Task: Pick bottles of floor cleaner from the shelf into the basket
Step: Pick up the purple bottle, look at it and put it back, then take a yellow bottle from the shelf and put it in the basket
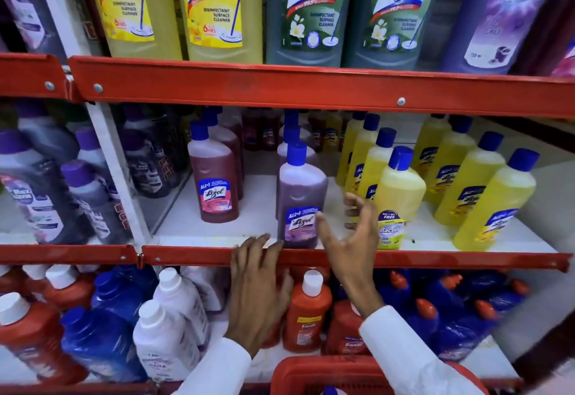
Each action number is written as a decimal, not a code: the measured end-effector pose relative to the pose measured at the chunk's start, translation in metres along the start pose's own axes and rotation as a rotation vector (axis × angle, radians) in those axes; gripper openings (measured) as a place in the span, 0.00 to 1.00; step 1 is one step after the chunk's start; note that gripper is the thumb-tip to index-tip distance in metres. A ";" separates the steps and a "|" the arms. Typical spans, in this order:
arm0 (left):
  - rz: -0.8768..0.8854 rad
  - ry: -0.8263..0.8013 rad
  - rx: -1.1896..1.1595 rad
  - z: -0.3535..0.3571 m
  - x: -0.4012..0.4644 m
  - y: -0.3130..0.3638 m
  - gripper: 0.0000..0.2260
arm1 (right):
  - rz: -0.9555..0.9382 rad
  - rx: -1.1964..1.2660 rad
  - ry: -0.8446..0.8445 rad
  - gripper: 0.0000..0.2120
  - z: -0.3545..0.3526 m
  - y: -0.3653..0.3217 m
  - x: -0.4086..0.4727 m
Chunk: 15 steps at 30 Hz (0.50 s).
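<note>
Your right hand (348, 239) is the nearer: its grip is spread apart and empty, thumb just beside the purple bottle (301, 198), which stands upright to its left on the middle shelf (435, 260). Your left hand (258, 285) rests flat on the rail. One basket (298, 373) waits below; seemingly one bottle inside.

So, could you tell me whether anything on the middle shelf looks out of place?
One yellow Bactin bottle fronts a row of yellow Lizol bottles, a different brand from the row behind it. Nothing looks spilled or toppled.
</note>
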<state>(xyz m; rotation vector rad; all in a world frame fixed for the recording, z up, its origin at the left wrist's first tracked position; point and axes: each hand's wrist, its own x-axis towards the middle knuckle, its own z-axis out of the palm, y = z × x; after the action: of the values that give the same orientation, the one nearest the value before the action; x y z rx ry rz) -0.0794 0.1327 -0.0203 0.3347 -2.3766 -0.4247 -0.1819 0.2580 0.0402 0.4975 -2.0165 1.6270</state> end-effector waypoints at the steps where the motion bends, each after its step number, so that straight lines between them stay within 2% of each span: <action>1: 0.034 0.024 -0.020 0.002 0.001 0.011 0.21 | -0.040 -0.005 0.083 0.22 -0.012 0.004 0.000; 3: 0.119 0.064 -0.081 0.009 0.002 0.036 0.19 | -0.068 -0.031 0.254 0.15 -0.034 0.014 0.003; 4: 0.160 0.073 -0.117 0.013 0.004 0.047 0.18 | -0.060 -0.044 0.321 0.16 -0.040 0.018 0.006; 7: 0.235 -0.003 -0.168 0.032 0.010 0.075 0.19 | 0.035 -0.176 0.385 0.30 -0.055 0.031 0.022; 9: 0.229 -0.103 -0.138 0.047 0.014 0.084 0.21 | 0.114 -0.291 0.306 0.43 -0.056 0.040 0.035; 11: 0.201 -0.177 -0.077 0.061 0.016 0.089 0.23 | 0.184 -0.285 0.153 0.49 -0.055 0.047 0.047; 15: 0.137 -0.208 -0.055 0.073 0.013 0.095 0.24 | 0.207 -0.127 -0.052 0.43 -0.060 0.060 0.072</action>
<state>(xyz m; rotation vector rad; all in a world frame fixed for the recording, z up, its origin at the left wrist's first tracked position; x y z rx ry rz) -0.1497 0.2299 -0.0270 0.1060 -2.5649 -0.4791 -0.2654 0.3315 0.0441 0.2961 -2.2562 1.6035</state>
